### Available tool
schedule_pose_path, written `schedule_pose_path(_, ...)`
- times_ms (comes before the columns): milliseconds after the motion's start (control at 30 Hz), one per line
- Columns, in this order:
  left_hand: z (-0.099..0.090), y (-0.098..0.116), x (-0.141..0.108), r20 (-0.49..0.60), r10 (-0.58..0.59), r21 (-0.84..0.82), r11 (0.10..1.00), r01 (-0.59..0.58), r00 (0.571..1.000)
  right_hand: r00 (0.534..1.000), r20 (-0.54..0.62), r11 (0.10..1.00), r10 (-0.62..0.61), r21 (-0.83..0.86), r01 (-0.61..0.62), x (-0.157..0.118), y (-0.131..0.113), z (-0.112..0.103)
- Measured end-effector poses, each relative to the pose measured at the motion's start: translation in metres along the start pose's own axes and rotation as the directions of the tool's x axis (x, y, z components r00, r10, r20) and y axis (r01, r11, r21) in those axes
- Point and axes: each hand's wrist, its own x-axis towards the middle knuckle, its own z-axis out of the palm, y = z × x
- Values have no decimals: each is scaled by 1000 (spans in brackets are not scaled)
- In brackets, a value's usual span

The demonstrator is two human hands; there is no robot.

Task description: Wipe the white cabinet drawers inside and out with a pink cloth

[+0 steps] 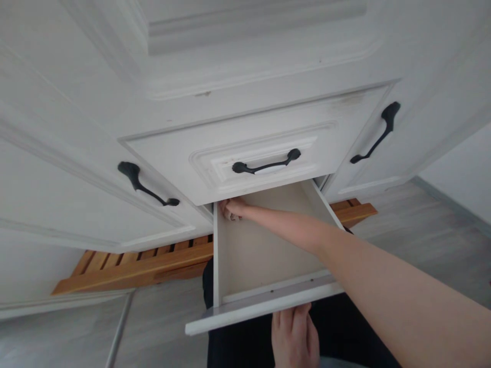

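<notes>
A white drawer (268,250) stands pulled out of a white cabinet. My right hand (232,208) reaches across it into the back left corner, fingers curled on a small pale thing that I cannot make out. At the drawer's front panel (261,308), my left hand (294,335) is below the outer side, its fingers bent up against the panel; the fingertips and anything they grip are hidden. The drawer's floor shows bare apart from my right hand and arm.
Above is a closed drawer with a black handle (266,167). Cabinet doors with black handles (148,186) flank it. A slatted wooden rack (153,263) lies under the cabinet. My dark-clothed legs are beneath the drawer. A metal rail (119,327) crosses the grey floor.
</notes>
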Motion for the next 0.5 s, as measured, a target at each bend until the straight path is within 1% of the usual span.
schedule_pose_path(67, 2, -2, -1, -11, 14, -8, 1000, -14, 1000, 1000, 2, 999, -8, -33, 8, -1, 4, -1)
schedule_pose_path(167, 4, -6, -3, -21, 41, -38, 998, -42, 999, 997, 47, 996, -56, -70, 60, -10, 10, -1)
schedule_pose_path(233, 5, -9, -3, -21, 60, -73, 995, -61, 998, 989, 106, 990, -101, -92, 110, -21, 14, 3)
schedule_pose_path(300, 5, -11, -3, -32, 63, -106, 992, -66, 997, 970, 204, 982, -132, -108, 156, -39, 20, 10)
schedule_pose_path(367, 6, -10, -1, -61, 55, -123, 990, -62, 997, 937, 317, 975, -145, -114, 189, -60, 26, 20)
schedule_pose_path(433, 5, -8, 0, -82, 39, -125, 991, -49, 996, 892, 423, 969, -161, -106, 225, -83, 32, 29)
schedule_pose_path(467, 5, -6, 1, -84, 34, -124, 991, -44, 996, 860, 480, 965, -173, -93, 246, -94, 35, 32)
schedule_pose_path(500, 4, -5, 2, -80, 31, -126, 991, -41, 996, 819, 541, 961, -189, -68, 267, -103, 37, 35)
